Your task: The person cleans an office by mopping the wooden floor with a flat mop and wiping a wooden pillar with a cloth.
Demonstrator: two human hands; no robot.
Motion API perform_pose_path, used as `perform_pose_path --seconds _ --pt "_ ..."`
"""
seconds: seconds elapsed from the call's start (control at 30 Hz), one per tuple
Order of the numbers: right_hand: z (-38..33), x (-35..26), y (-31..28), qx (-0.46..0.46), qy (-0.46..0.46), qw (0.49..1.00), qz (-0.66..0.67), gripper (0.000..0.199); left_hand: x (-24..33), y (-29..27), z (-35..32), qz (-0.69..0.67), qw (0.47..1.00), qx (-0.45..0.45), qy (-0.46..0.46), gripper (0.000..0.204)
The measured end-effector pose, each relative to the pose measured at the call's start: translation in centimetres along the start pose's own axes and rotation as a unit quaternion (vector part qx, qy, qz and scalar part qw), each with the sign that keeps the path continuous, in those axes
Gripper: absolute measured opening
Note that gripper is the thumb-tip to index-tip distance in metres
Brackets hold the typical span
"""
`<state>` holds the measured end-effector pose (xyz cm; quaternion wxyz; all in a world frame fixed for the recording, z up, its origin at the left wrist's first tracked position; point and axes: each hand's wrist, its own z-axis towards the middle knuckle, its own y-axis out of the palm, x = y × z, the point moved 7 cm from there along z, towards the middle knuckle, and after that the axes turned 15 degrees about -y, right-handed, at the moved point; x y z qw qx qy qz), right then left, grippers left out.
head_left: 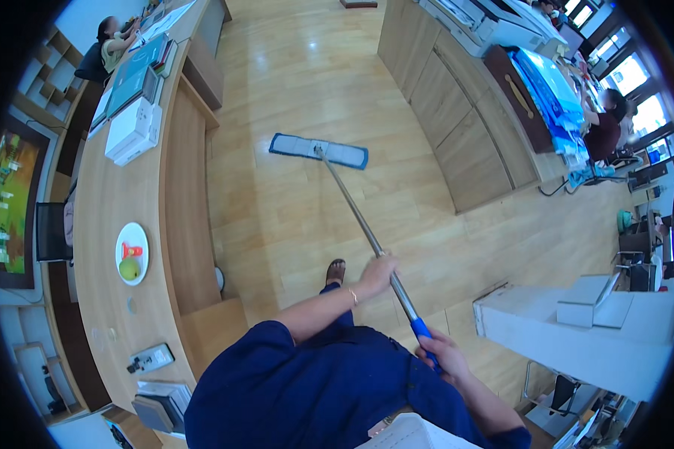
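A flat floor mop with a long metal pole slants across the middle of the view. Its wide grey-white head, edged in dark blue, lies flat on the wooden floor ahead of me. My left hand is wrapped around the pole about midway, a thin bracelet on that wrist. Lower and to the right, my right hand closes around the blue grip at the pole's end. Both hands hold the same mop, and the pole tilts away to the far left.
A long wooden desk runs along the left, bearing a white plate with a green fruit, plus boxes and books. Wooden cabinets with a printer stand right. A white partition top juts in nearby. People sit at both sides.
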<state>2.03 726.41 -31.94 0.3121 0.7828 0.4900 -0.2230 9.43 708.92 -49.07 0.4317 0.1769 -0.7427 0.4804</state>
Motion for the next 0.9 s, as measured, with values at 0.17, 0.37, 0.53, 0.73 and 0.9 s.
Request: perform_pose_path --seconds 0.17,0.37,0.53,0.73,0.9 --pt "18.1 -6.3 9.7 -0.034 -0.081 0.994 0.069 0.010 -5.5 -12.7 15.8 0.148 0.968 0.109 -0.168 0.022" --pt "42.5 -15.9 16.6 -0.053 -0.137 0.981 0.130 0.010 -8.8 -21.1 18.8 -0.047 0.965 0.240 -0.095 0.068" --pt "53.2 -23.8 11.2 0.008 -0.152 0.986 0.070 0.022 -18.2 -13.1 6.3 0.034 0.977 0.011 -0.211 0.066" --pt "52.4 -23.3 3.0 0.086 -0.171 0.955 -0.227 0.042 -28.4 -7.0 -12.8 0.087 0.876 -0.165 -0.445 0.049" --pt "45.1 -19.7 -3.1 0.097 -0.156 0.939 -0.290 0.047 -27.7 -6.4 -14.9 0.118 0.850 -0.226 -0.462 0.045"
